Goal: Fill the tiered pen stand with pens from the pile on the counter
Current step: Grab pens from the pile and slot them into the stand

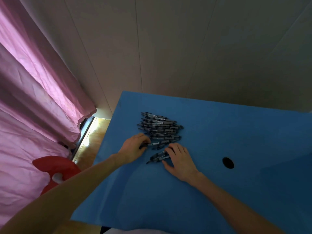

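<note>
Pens are being gathered from the pile (159,128). One pen (152,144) is pinched by the left hand (133,148); a small bunch (157,157) is gripped by the right hand (179,159). The stand is not seen; it must be located next.

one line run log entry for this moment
left hand pinches dark pen | right hand grips small pen bundle | dark pen pile on blue counter | stand unseen
</note>
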Tool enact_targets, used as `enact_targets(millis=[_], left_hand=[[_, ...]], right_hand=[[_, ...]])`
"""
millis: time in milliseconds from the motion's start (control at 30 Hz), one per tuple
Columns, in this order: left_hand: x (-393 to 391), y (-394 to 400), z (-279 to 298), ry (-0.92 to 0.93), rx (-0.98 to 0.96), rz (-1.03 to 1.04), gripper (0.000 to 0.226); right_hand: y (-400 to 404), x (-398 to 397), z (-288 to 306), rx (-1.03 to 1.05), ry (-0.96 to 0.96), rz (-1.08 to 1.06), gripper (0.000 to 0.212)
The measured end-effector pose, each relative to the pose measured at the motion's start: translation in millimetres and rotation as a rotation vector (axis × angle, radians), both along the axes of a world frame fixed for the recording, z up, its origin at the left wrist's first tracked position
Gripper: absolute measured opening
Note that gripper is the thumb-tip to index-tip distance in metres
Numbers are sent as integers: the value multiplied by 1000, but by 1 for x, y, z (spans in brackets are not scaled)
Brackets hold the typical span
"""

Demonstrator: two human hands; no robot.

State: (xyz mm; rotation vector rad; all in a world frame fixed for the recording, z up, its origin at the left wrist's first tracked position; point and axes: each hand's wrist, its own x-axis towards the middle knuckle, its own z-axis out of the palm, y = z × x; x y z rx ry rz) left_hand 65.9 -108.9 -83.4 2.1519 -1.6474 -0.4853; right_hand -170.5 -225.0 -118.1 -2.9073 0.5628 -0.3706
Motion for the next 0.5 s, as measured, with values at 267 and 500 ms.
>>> enact_targets(millis=[267, 500], left_hand=[[-18, -14, 2, -126, -8, 15, 37], [-35, -30, 4, -160, 44, 12, 37]], right_hand=[[0, 0, -1, -20, 30, -10, 48], [0, 0, 7, -44, 84, 4, 50]])
